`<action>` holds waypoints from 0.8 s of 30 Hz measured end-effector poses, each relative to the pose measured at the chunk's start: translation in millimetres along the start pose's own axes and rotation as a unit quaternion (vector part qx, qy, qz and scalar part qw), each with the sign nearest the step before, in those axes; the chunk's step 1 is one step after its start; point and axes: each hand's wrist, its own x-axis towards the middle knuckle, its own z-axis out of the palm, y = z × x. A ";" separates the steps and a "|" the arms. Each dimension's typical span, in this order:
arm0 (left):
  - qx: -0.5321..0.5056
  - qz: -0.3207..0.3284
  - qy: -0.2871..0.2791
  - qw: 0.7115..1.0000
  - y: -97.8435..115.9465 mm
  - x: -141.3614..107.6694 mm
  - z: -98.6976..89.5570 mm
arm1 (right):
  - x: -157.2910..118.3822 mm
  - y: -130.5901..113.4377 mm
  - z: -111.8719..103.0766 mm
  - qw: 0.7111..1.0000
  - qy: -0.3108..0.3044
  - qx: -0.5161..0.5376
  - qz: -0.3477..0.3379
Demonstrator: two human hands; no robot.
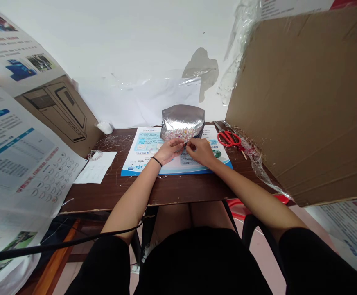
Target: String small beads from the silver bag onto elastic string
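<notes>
My left hand (170,150) and my right hand (200,150) meet fingertip to fingertip over a printed sheet (141,157) on the dark table. The fingers of both are pinched together around something too small to make out. Just behind them stands an open silver bag (183,119) with many small pink and multicoloured beads (178,134) at its front. A dark band circles my left wrist.
Red-handled scissors (229,139) lie on the table (172,190) at the right, beside crumpled clear plastic (260,164). At the left are a white paper (97,169), a beaded ring (95,155) and tangled clear thread (117,142). Cardboard panels (307,102) flank the table.
</notes>
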 end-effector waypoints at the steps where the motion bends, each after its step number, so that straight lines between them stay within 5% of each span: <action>1: 0.000 0.001 -0.001 1.000 0.0 -0.1 0.2 | 0.0 0.0 0.0 1.000 0.000 0.000 0.001; 24: 0.012 -0.003 -0.011 1.000 1.2 -1.3 2.3 | 0.7 0.4 -1.1 0.999 0.018 -0.001 0.027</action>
